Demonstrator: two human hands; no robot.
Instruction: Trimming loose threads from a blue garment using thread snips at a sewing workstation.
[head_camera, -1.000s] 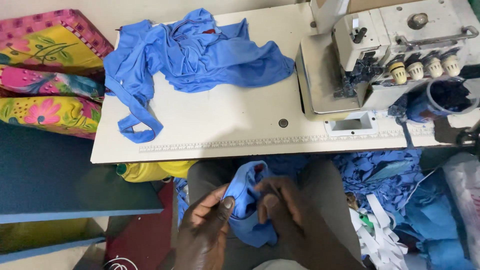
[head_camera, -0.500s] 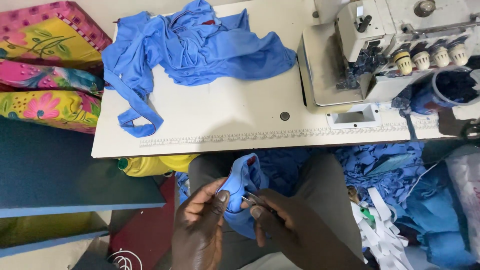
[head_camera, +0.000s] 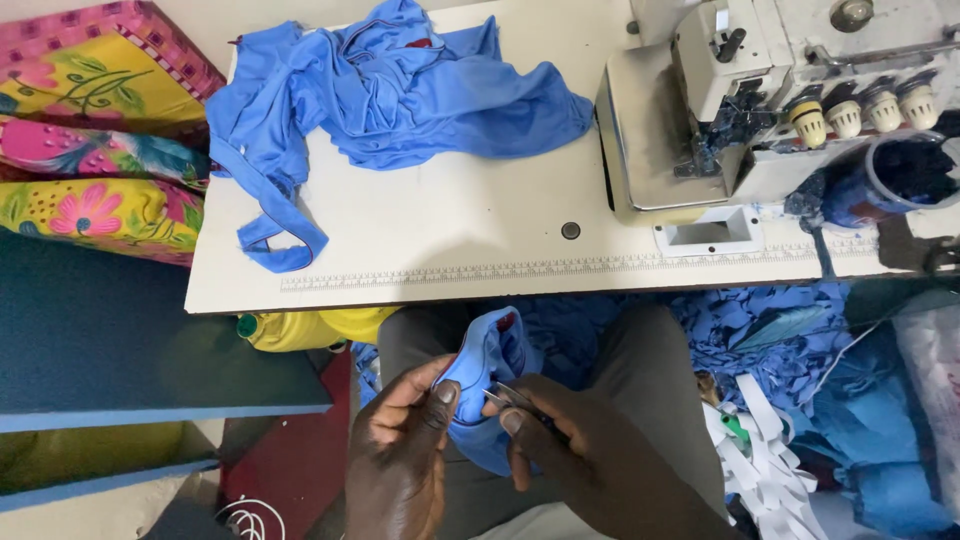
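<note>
Blue fabric piece (head_camera: 490, 380) upright, left hand (head_camera: 400, 460) pinching it, right hand (head_camera: 575, 450) gripping snips (head_camera: 510, 398) pointing up-left

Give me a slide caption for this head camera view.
Left hand pinches small blue fabric piece; right hand holds thin metal snips against it.

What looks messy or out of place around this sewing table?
Blue fabric scraps and white strips litter the floor beside the person's lap. On the table, a blue garment lies crumpled, one loop near the front edge.

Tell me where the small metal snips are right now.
In the head view, low centre: the snips sit in the right hand, against the blue cloth the left hand pinches.
</note>
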